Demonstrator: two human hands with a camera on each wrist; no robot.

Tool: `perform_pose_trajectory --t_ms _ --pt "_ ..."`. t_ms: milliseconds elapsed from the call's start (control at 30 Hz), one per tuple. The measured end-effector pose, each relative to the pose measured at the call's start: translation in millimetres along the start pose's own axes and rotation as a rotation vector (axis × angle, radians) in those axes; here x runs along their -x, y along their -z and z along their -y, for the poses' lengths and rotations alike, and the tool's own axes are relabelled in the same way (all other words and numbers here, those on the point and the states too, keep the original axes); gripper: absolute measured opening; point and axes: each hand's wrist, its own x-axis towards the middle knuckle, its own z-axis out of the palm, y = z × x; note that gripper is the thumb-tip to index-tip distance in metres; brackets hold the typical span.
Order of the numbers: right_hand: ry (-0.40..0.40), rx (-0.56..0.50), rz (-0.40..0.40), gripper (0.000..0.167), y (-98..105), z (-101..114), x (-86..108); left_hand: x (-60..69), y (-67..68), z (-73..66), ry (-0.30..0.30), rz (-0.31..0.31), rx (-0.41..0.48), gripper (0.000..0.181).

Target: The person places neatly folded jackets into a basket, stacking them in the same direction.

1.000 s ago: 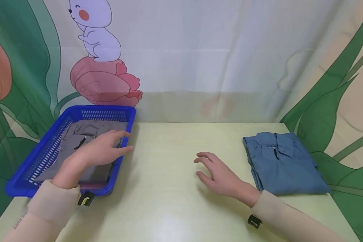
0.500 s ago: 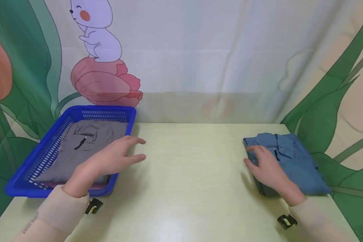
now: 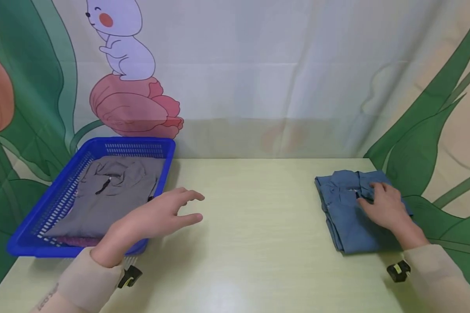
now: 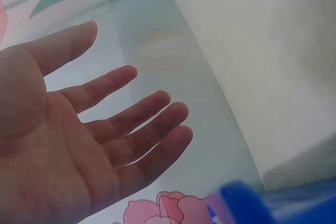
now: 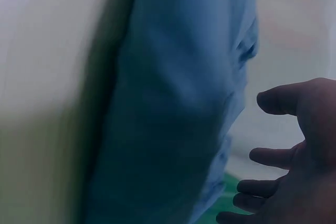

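A blue slotted basket [image 3: 137, 141] stands at ten o'clock on the table [image 3: 250, 234], holding a grey garment [image 3: 109, 200] laid flat, its collar and a dark strip toward twelve; pink cloth [image 3: 78, 241] peeks out beneath it at six. The left hand [image 3: 158, 215] is at the basket's four o'clock, fingers loosely extended and spread from the thumb, holding nothing. At the table's two o'clock, outside the basket, lies a folded blue garment [image 3: 348, 217]; the right hand [image 3: 387, 206] hovers above its three o'clock side, fingers slightly bent, apart and gripping nothing.
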Motion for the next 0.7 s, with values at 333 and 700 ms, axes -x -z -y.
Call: perform_pose_trajectory --t_ms 333,700 --pt "-0.161 0.069 0.164 0.094 -9.8 -30.3 -2.7 -4.3 -13.0 -5.1 -0.015 0.088 0.027 0.047" --pt "-0.221 0.062 0.260 0.098 -25.3 -21.8 -1.2 -9.4 -29.9 -1.6 -0.033 0.096 0.042 0.046"
